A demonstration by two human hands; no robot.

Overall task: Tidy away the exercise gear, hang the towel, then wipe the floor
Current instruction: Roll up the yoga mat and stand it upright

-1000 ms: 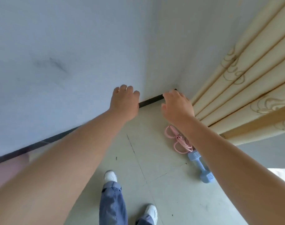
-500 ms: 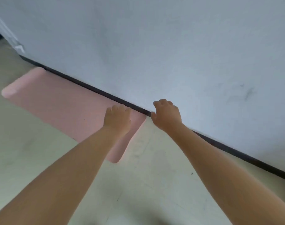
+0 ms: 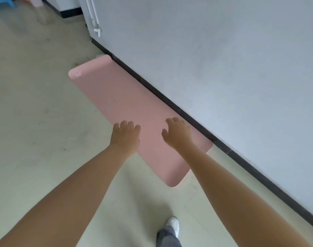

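View from a head-worn camera, looking down at a pale floor [image 3: 36, 113] beside a light grey wall [image 3: 223, 59]. A pink exercise mat [image 3: 127, 104] lies unrolled and flat on the floor, its long edge running close along the black skirting board [image 3: 163, 98] at the foot of the wall. Small white lettering marks the mat's far corner.

Two bare arms reach forward from the bottom of the frame. The left hand [image 3: 125, 137] is held out over the mat's outer long edge, palm down, fingers loosely curled and holding nothing. The right hand [image 3: 177, 133] is out over the mat nearer the wall, fingers spread and slightly bent, also holding nothing. Whether either hand touches the mat cannot be told.

At the bottom edge, one foot in a white shoe [image 3: 173, 225] and a grey trouser leg [image 3: 167, 237] stand on the floor, just short of the mat's near end. In the far top left, a white pipe [image 3: 93, 15] runs down the wall corner, and part of a blue stool [image 3: 2, 5] shows.
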